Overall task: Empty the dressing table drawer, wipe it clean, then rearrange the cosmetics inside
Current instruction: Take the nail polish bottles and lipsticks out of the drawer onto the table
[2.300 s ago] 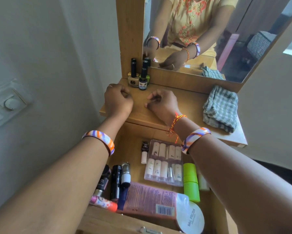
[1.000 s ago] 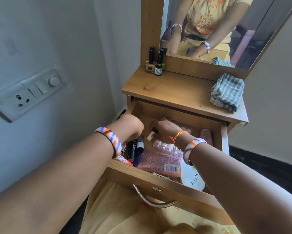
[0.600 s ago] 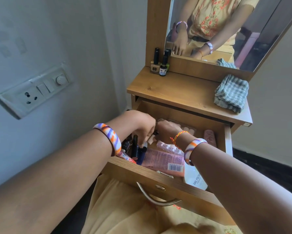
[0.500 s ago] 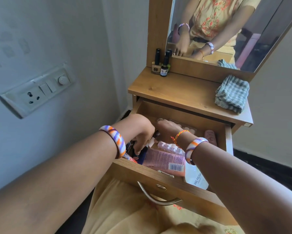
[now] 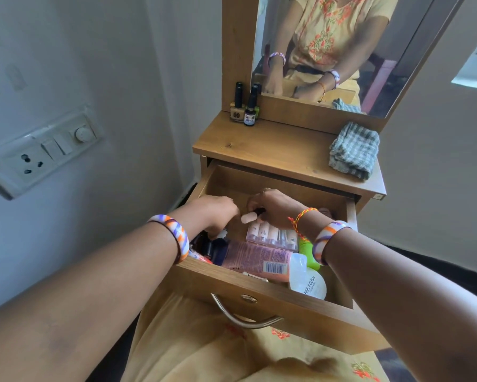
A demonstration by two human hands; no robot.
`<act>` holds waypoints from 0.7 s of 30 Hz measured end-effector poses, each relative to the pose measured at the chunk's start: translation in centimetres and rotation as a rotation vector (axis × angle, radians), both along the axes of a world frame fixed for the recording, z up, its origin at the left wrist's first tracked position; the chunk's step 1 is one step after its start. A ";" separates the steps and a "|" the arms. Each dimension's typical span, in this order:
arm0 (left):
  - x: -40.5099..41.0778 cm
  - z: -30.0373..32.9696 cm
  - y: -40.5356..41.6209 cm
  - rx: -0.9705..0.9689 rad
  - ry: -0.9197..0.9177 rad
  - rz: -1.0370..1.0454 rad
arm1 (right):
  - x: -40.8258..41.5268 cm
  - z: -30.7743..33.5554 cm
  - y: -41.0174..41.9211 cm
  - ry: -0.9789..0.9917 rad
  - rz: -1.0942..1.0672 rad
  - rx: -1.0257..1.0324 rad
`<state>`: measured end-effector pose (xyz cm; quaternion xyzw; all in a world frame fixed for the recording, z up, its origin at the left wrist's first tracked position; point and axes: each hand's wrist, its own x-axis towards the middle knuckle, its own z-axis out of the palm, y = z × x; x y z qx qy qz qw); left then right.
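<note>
The wooden drawer [image 5: 259, 304] of the dressing table stands pulled open, with cosmetics inside. My right hand [image 5: 278, 209] grips a small pale pink bottle [image 5: 247, 218] with a black cap, held just above a clear pack of small bottles [image 5: 271, 236]. My left hand [image 5: 213, 213] reaches down into the drawer's left side among dark tubes [image 5: 204, 245]. Its fingers are curled and its fingertips are hidden. A pink tube [image 5: 255, 259], a nail polish remover bottle [image 5: 311, 286] and a green container [image 5: 309, 253] lie near the drawer front.
Two nail polish bottles [image 5: 244, 108] stand at the back left of the table top [image 5: 273, 153]. A folded checked cloth [image 5: 353, 150] lies at its right. A mirror [image 5: 328, 45] rises behind. A socket panel [image 5: 39, 153] sits on the left wall.
Both hands left the table top and went down into the open drawer. My right hand has taken hold of the small pale bottle and lifted it slightly. My left hand dug into the left side.
</note>
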<state>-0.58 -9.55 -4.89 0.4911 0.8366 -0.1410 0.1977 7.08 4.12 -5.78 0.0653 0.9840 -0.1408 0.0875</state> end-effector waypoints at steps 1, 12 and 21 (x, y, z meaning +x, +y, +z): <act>0.1 -0.1 0.0 0.004 -0.007 0.004 | 0.1 0.0 0.3 -0.001 -0.013 -0.014; -1.1 3.1 1.5 0.289 -0.362 0.100 | -0.7 3.6 2.2 0.291 -0.187 -0.512; -8.0 7.2 4.6 1.002 -0.341 0.477 | -6.7 6.5 4.3 0.596 -0.646 -0.761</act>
